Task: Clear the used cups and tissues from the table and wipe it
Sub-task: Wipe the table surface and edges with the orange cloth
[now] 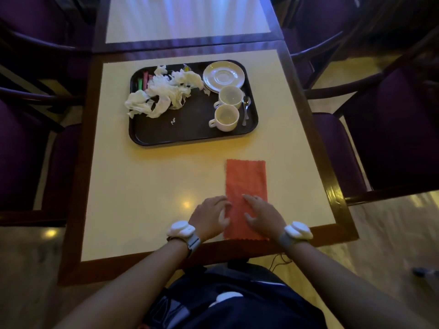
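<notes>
Near the front edge of the cream worktop (147,186), an orange cloth (245,181) lies flat as a long folded strip, its short end toward the person; both hands rest on its near half. The left hand (209,214) sits at the cloth's left border, fingers loosely extended with the tips touching the fabric; the right hand (261,214) lies palm down on the cloth with fingers spread, gripping nothing; the picture is slightly blurred here, so finer finger contact cannot be told. Each wrist carries a white device on a grey band (180,230).

Farther back on the same worktop, well apart from the cloth, stands a dark tray (190,134); crumpled white tissues (164,91) are heaped in its left half, one edge hanging over the left rim; a few coloured sachets (143,80) lie beside them at the far left corner; a small white scrap (173,121) lies alone toward the tray's middle. Two white cups (226,117) stand upright in the right half, one just behind the other, handles pointing left; stacked saucers (223,74) sit behind them in the far right corner; a metal spoon (245,108) lies just right of the cups.

Purple-cushioned chairs (392,138) flank both sides; a second table (187,17) adjoins the far end.
</notes>
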A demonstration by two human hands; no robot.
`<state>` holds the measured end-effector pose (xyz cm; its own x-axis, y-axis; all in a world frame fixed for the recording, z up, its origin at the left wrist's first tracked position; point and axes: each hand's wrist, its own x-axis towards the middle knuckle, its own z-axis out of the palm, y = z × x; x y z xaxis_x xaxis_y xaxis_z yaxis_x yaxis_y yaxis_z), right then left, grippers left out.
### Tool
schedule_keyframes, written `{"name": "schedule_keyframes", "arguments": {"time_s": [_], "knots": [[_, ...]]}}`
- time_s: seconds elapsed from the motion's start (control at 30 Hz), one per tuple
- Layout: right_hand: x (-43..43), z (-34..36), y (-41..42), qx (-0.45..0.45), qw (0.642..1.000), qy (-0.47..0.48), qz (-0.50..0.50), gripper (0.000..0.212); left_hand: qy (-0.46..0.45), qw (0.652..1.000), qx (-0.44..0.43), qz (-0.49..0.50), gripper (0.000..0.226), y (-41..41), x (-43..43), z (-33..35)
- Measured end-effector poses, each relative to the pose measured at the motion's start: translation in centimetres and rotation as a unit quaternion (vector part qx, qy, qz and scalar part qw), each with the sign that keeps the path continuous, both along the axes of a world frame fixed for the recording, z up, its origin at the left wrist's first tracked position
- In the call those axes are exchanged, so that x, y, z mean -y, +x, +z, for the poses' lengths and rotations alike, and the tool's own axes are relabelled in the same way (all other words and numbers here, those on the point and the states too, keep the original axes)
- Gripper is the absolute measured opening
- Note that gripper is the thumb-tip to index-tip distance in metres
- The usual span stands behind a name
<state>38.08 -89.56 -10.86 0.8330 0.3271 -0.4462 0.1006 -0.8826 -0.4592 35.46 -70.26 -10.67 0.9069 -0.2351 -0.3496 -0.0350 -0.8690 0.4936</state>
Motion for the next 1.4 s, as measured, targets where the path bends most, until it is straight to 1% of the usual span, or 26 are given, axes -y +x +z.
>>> {"name": "schedule_keyframes", "arguments": {"time_s": [0.07, 0.13, 0.23, 0.3, 0.37, 0.47, 0.57, 0.6, 0.63, 0.7, 0.77, 0.8, 0.83, 0.87, 0.93, 1.0, 1.03, 1.1, 1.13, 1.17, 1.2, 1.23, 1.3, 1.33, 1.4], "knots": [[1.6, -0.2, -0.9, 0.045, 0.999, 0.006, 0.011, 0.064, 0.026, 0.997, 0.010, -0.072, 0.057, -0.5, 1.3, -0.4], [2.7, -0.4, -1.3, 0.070, 0.994, -0.038, 0.075, 0.072, 0.072, 0.990, 0.003, -0.123, 0.068, -0.9, 1.8, -0.9], [4.5, -0.9, -1.6, 0.037, 0.983, -0.111, 0.143, 0.085, 0.141, 0.975, 0.001, -0.171, 0.078, -0.9, 1.8, -1.8], [5.2, -1.1, -1.6, 0.021, 0.980, -0.119, 0.157, 0.090, 0.164, 0.968, 0.024, -0.190, 0.079, -1.0, 1.4, -2.1], [5.3, -1.2, -1.5, 0.014, 0.981, -0.113, 0.156, 0.091, 0.169, 0.964, 0.047, -0.200, 0.078, -1.0, 1.0, -2.4], [5.1, -1.1, -1.0, 0.020, 0.985, -0.093, 0.146, 0.089, 0.159, 0.957, 0.096, -0.222, 0.066, -1.0, 1.0, -2.6], [5.1, -1.1, -0.4, 0.032, 0.981, -0.090, 0.166, 0.085, 0.141, 0.957, 0.156, -0.201, 0.039, -0.8, 1.2, -2.7], [5.2, -1.2, -0.3, 0.033, 0.980, -0.091, 0.176, 0.083, 0.124, 0.961, 0.166, -0.183, 0.030, -0.7, 1.2, -2.8], [5.3, -1.2, -0.1, 0.035, 0.978, -0.092, 0.186, 0.082, 0.100, 0.968, 0.161, -0.163, 0.028, -0.6, 1.2, -2.8], [5.4, -1.2, 0.2, 0.037, 0.974, -0.090, 0.203, 0.079, 0.057, 0.979, 0.136, -0.139, 0.036, -0.1, 1.1, -2.9], [5.6, -0.8, 0.6, 0.020, 0.973, -0.078, 0.217, 0.077, 0.024, 0.989, 0.105, -0.102, 0.046, 0.4, 1.0, -2.6], [5.8, -0.4, 0.8, 0.002, 0.972, -0.072, 0.222, 0.079, 0.010, 0.995, 0.074, -0.071, 0.053, 0.6, 1.1, -2.2], [5.9, -0.1, 1.2, -0.014, 0.971, -0.065, 0.229, 0.083, -0.004, 0.999, 0.025, -0.037, 0.056, 1.0, 1.0, -1.8], [6.1, 0.1, 1.6, -0.028, 0.971, -0.056, 0.232, 0.086, -0.024, 1.000, -0.014, 0.004, 0.051, 1.2, 0.9, -1.6], [6.2, 0.4, 2.4, -0.058, 0.975, -0.032, 0.212, 0.086, -0.070, 0.992, -0.082, 0.069, 0.030, 1.7, 0.8, -1.3], [5.9, 0.5, 3.1, -0.083, 0.984, 0.001, 0.159, 0.078, -0.095, 0.983, -0.114, 0.107, 0.023, 2.3, 0.8, -1.1], [5.6, 0.5, 3.3, -0.084, 0.988, 0.008, 0.132, 0.069, -0.102, 0.979, -0.123, 0.123, 0.022, 2.7, 0.8, -1.1], [4.9, 0.2, 3.6, -0.066, 0.995, 0.027, 0.062, 0.035, -0.119, 0.971, -0.131, 0.160, 0.021, 3.2, 1.1, -1.0], [4.6, -0.1, 3.7, -0.064, 0.997, 0.048, 0.008, 0.019, -0.137, 0.963, -0.138, 0.184, 0.021, 3.3, 1.3, -1.0], [4.2, -0.3, 4.0, -0.071, 0.994, 0.068, -0.053, 0.012, -0.163, 0.952, -0.152, 0.211, 0.021, 3.5, 1.3, -1.1], [3.9, -0.5, 4.4, -0.084, 0.987, 0.085, -0.108, 0.012, -0.189, 0.939, -0.166, 0.233, 0.023, 3.7, 1.3, -1.1], [3.6, -0.6, 4.6, -0.093, 0.982, 0.087, -0.143, 0.013, -0.207, 0.930, -0.181, 0.245, 0.028, 3.6, 1.2, -1.1], [3.1, -0.9, 5.4, -0.095, 0.981, 0.073, -0.151, 0.016, -0.224, 0.918, -0.202, 0.257, 0.039, 3.6, 1.1, -1.3], [2.8, -1.0, 5.8, -0.096, 0.982, 0.065, -0.152, 0.018, -0.223, 0.915, -0.210, 0.262, 0.040, 3.8, 1.1, -1.4], [2.5, -1.2, 6.3, -0.103, 0.981, 0.054, -0.158, 0.021, -0.196, 0.916, -0.213, 0.279, 0.033, 4.1, 1.2, -1.5]]}}
